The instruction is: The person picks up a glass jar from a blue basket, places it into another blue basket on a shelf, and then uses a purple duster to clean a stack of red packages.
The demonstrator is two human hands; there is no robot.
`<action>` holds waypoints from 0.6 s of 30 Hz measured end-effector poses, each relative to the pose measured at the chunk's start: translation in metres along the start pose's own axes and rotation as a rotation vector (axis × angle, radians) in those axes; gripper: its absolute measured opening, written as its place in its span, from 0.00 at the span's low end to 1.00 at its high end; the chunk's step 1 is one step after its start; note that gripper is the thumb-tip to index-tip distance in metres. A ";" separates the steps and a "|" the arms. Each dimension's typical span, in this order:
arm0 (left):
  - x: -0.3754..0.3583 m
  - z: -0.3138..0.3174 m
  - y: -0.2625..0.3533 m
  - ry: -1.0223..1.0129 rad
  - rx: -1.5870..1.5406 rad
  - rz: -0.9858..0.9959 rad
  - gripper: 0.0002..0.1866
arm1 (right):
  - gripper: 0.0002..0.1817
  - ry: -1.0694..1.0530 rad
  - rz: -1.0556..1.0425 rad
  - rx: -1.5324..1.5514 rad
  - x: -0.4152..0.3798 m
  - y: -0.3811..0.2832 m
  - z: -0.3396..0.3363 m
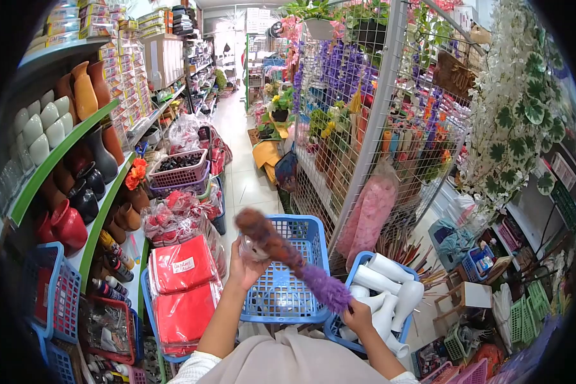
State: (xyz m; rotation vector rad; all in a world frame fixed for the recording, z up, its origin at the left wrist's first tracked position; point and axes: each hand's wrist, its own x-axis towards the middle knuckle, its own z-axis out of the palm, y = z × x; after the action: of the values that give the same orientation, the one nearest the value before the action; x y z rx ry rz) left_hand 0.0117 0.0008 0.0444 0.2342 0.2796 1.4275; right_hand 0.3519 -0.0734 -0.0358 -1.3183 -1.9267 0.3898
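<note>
My right hand (358, 315) is closed around the end of a fluffy duster (326, 288), purple near the hand and brown toward its far tip. The duster slants up and left across a blue plastic basket (265, 307). My left hand (244, 267) is raised at the basket's left side, its fingers curled round a small clear, glass-like object (255, 248). The brown end of the duster lies over this object and partly hides it; its exact kind cannot be made out.
Red plastic-wrapped packs (184, 310) lie at the left. White vases (385, 288) fill a blue basket at the right. Shelves of pots (70, 224) line the left side, and a wire grid (329, 128) with artificial flowers stands at the right. A tiled aisle (230, 134) runs ahead.
</note>
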 end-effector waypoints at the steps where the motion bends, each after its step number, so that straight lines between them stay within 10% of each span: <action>1: -0.001 -0.001 -0.001 -0.027 -0.037 -0.006 0.30 | 0.14 -0.008 -0.096 -0.012 -0.002 0.002 0.000; 18: 0.001 -0.019 -0.005 -0.123 0.260 0.093 0.40 | 0.14 -0.037 0.071 0.075 -0.002 -0.008 -0.004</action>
State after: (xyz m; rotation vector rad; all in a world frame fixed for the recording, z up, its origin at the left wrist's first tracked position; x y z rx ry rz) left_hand 0.0100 0.0010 0.0245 0.5518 0.3573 1.4603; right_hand 0.3505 -0.0796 -0.0290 -1.3415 -1.8803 0.5203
